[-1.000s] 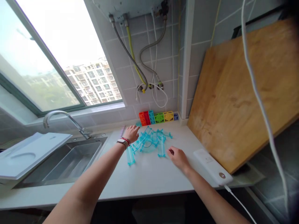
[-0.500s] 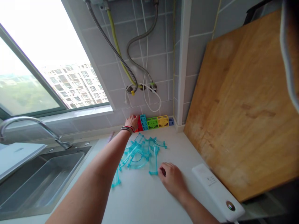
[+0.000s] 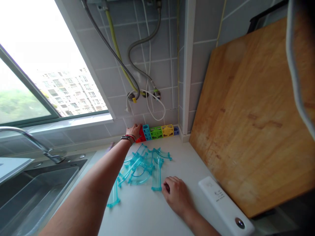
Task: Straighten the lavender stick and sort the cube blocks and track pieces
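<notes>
Left hand (image 3: 133,131) at the counter's (image 3: 137,218) back edge, fingers over the red blocks (image 3: 141,135); fingertips partly hidden, can't tell if it's grasping or just touching. Right hand (image 3: 177,194) curled in a loose fist, nothing seen held, resting just beside the near end of a teal piece (image 3: 156,178).

Red blocks sit at the left end of a row along the back edge: blue block (image 3: 147,132), green block (image 3: 156,132), yellow block (image 3: 168,130), small dark-blue block (image 3: 176,130) by the back right corner. Teal pile (image 3: 139,164) mid-counter, in front of the row.

Step in hand looks like contact with the red blocks. Judging by this, picking them up would call for thumb and fingers on opposite sides, then a lift clear of the pile.

Left arm nearly straight, slanting from the front edge to the back, palm down, wrist low. Right forearm comes in over the front edge, knuckles up.
</notes>
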`<state>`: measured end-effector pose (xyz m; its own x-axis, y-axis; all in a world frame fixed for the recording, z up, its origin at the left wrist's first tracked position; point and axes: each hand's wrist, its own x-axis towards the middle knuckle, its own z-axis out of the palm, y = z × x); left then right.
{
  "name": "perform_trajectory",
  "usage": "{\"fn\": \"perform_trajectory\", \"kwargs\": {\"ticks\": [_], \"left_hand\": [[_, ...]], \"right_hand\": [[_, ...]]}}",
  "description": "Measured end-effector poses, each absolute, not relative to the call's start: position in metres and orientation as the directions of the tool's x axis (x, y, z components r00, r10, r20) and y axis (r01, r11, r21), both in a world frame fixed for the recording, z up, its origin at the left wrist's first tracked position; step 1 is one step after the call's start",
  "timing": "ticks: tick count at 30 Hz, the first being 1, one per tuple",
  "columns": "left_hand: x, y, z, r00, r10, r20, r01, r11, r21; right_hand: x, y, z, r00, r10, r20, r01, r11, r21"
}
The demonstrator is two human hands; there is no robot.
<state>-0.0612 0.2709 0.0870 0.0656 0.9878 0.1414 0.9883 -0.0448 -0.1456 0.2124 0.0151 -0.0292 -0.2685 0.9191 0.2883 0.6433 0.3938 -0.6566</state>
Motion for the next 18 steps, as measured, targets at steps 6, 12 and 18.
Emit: {"fn": "perform_trajectory", "kwargs": {"ticks": [6, 12, 18], "left_hand": [[-0.057, 0.267, 0.098, 0.088, 0.983, 0.159, 0.974, -0.052, -0.219], [-0.055, 0.267, 0.104, 0.081, 0.989, 0.120, 0.962, -0.046, -0.269], [-0.057, 0.275, 0.109, 0.098, 0.995, -0.028, 0.967, -0.101, -0.235]], "right_hand": [[0.212, 0.014, -0.023, -0.263, 0.933, 0.246, 0.662, 0.360, -0.658], [0.212, 0.010, -0.014, -0.264, 0.944, 0.200, 0.681, 0.329, -0.655], [0.212, 0.010, -0.013, -0.269, 0.942, 0.199, 0.681, 0.332, -0.652]]}}
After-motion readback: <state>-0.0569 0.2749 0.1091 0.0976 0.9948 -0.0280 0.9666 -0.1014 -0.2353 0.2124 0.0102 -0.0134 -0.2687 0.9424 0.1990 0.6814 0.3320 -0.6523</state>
